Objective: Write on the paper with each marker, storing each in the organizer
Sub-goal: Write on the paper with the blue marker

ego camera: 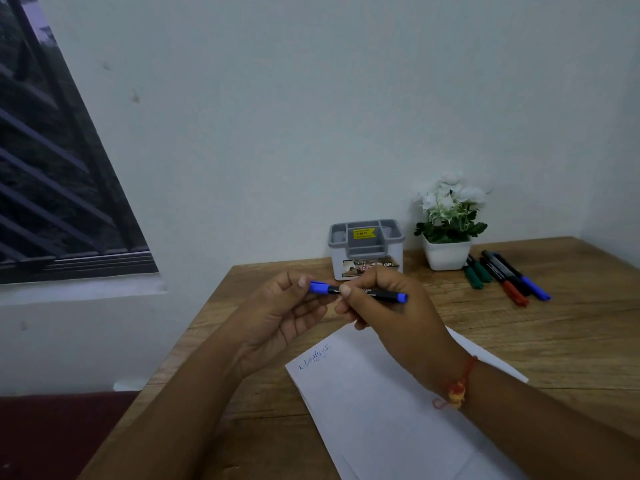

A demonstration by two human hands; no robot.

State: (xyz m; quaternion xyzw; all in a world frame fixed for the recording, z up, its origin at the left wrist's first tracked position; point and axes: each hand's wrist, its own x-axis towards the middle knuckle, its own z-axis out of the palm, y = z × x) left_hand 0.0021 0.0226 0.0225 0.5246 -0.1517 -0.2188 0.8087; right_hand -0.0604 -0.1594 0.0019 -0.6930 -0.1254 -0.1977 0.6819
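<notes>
Both hands hold one blue marker [382, 294] level above the wooden table. My left hand [282, 315] pinches its blue cap [319, 287] at the left end. My right hand [389, 308] grips the black barrel, whose blue tail sticks out to the right. Below my hands lies a white paper [388, 403] with a short line of blue writing [314, 356] near its top left. The grey organizer [366, 249] stands at the back by the wall; no markers show in it. Several more markers [507, 277], green, red and blue, lie at the right.
A white pot of white flowers [448, 230] stands right of the organizer, close to the loose markers. The table [561, 327] ends at the wall behind and has its left edge running diagonally past my left forearm. A window is on the left wall.
</notes>
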